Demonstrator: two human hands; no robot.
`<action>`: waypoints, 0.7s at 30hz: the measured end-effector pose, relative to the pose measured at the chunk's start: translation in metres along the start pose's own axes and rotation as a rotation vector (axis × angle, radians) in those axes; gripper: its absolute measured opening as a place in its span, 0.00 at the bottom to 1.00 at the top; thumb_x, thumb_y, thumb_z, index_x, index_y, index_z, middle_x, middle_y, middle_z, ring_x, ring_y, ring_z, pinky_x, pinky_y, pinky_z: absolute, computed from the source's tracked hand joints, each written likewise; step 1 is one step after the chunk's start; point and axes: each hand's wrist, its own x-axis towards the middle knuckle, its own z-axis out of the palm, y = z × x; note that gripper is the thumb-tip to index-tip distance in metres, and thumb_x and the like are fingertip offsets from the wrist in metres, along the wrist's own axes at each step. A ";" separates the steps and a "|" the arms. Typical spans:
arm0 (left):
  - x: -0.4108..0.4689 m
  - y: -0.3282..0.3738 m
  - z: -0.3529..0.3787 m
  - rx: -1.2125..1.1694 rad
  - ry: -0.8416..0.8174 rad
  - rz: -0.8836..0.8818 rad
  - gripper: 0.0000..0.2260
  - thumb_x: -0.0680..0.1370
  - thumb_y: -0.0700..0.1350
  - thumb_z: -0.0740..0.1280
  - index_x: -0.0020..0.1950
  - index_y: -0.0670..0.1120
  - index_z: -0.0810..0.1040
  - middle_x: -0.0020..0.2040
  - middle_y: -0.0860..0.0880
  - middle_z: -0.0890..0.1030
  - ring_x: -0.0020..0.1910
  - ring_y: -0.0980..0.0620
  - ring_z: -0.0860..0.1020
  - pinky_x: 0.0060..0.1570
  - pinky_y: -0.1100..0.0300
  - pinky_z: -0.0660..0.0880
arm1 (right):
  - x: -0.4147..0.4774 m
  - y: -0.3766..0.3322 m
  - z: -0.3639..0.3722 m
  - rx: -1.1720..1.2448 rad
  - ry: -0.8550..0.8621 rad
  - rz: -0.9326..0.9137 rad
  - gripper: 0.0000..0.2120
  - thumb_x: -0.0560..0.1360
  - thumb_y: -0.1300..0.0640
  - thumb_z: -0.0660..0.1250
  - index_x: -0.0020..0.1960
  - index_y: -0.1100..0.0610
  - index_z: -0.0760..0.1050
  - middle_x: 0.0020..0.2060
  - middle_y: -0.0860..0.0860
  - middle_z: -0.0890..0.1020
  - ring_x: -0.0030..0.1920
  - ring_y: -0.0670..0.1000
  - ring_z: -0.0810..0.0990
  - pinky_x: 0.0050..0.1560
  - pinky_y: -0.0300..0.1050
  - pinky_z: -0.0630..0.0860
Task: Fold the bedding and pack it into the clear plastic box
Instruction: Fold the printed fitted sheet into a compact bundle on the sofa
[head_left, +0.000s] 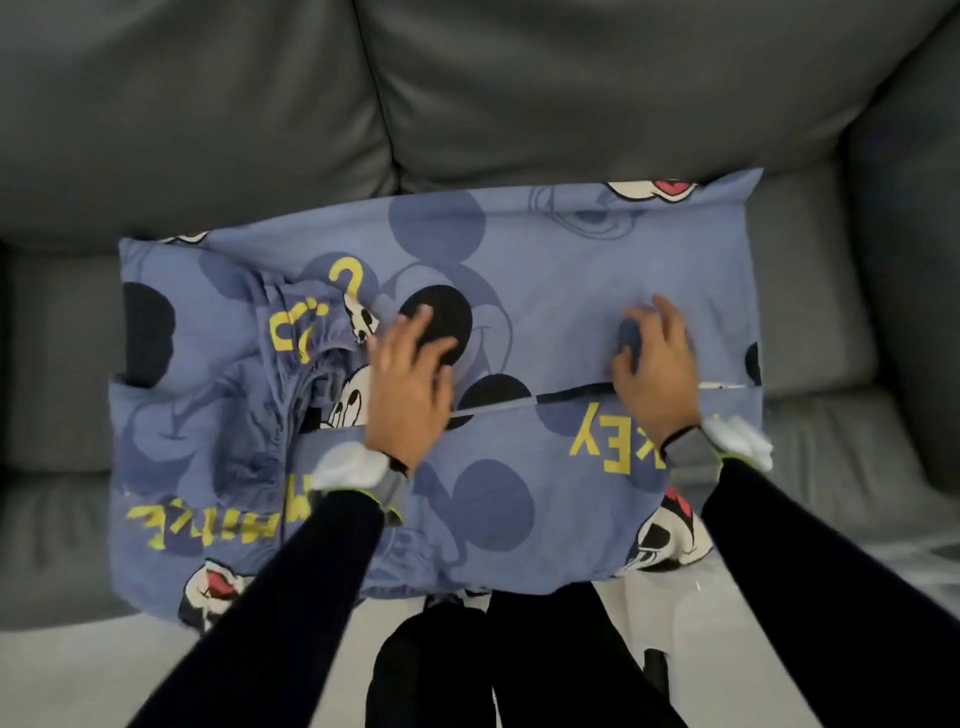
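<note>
- A grey sofa (208, 130) fills most of the view; its back cushions are seen across the top, the seat cushions below them, and an armrest (904, 260) rises at the right
- Bare seat surface is left on both sides of the bedding: a wide strip at the left, a narrower strip at the right up to the armrest
- The bedding (545, 260), a blue sheet printed with cartoon mouse heads and yellow lettering, is laid flat across the seat as a broad rectangle; its far edge reaches the foot of the back cushions, its near edge overhangs the front of the seat
- A near panel is folded up over the sheet; its straight edge runs left to right across the middle, passing under both hands
- At the left, a gathered, elasticated corner (306, 374) is bunched and wrinkled, partly tucked beneath that folded edge
- The right side edge is straight; the far right corner is slightly lifted
- Pale floor (104, 670) is seen below the sofa front; a glossy translucent surface at lower right cannot be identified
- Left hand (410, 384) is pressed flat on the sheet, fingers spread, nothing gripped
- Right hand (657, 364) is laid on the sheet at the folded edge, fingers curled; a pinch of cloth cannot be confirmed
- Both hands are blurred; a band with a white block is worn at each wrist over dark sleeves
</note>
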 end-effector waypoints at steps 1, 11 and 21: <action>-0.011 0.021 0.012 -0.044 -0.055 0.077 0.13 0.77 0.45 0.61 0.59 0.48 0.78 0.72 0.45 0.68 0.70 0.42 0.65 0.67 0.37 0.63 | -0.020 0.001 0.001 0.014 0.033 -0.011 0.20 0.70 0.64 0.61 0.61 0.59 0.73 0.67 0.61 0.69 0.64 0.63 0.71 0.61 0.57 0.71; -0.055 0.088 0.091 0.275 -0.734 0.104 0.40 0.71 0.73 0.53 0.74 0.63 0.35 0.74 0.53 0.27 0.73 0.44 0.28 0.65 0.31 0.32 | -0.230 0.072 0.020 0.272 0.318 0.544 0.14 0.64 0.70 0.60 0.49 0.67 0.71 0.48 0.64 0.73 0.50 0.60 0.70 0.53 0.49 0.67; -0.062 0.082 0.114 0.379 -0.551 0.112 0.46 0.63 0.81 0.49 0.71 0.65 0.28 0.75 0.51 0.27 0.73 0.42 0.28 0.65 0.31 0.31 | -0.253 0.107 0.036 1.067 0.107 1.012 0.39 0.74 0.63 0.69 0.75 0.50 0.49 0.63 0.50 0.68 0.51 0.55 0.76 0.39 0.40 0.72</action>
